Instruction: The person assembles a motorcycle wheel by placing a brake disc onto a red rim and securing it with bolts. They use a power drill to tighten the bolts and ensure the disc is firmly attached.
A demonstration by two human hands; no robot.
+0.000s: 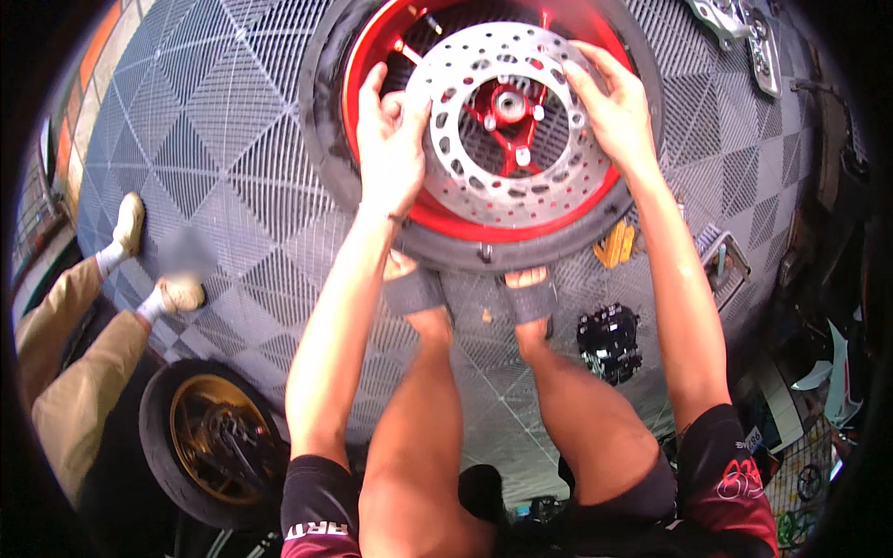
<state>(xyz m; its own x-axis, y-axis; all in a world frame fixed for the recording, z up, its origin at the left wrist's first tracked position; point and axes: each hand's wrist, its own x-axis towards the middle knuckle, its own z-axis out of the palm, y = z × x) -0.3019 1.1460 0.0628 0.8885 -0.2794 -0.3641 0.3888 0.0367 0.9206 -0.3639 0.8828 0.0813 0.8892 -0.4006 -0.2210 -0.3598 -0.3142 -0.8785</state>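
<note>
A motorcycle wheel with a red rim and black tyre lies flat on the grey grid floor ahead of my feet. A drilled silver brake disc sits on its hub. My left hand grips the disc's left edge, thumb over the top face. My right hand rests on the disc's right edge, fingers spread across it. My two sandalled feet touch the tyre's near side.
A second wheel with a gold rim lies at lower left. Another person's legs in tan trousers come in from the left. A black part, an orange piece and metal brackets lie at the right.
</note>
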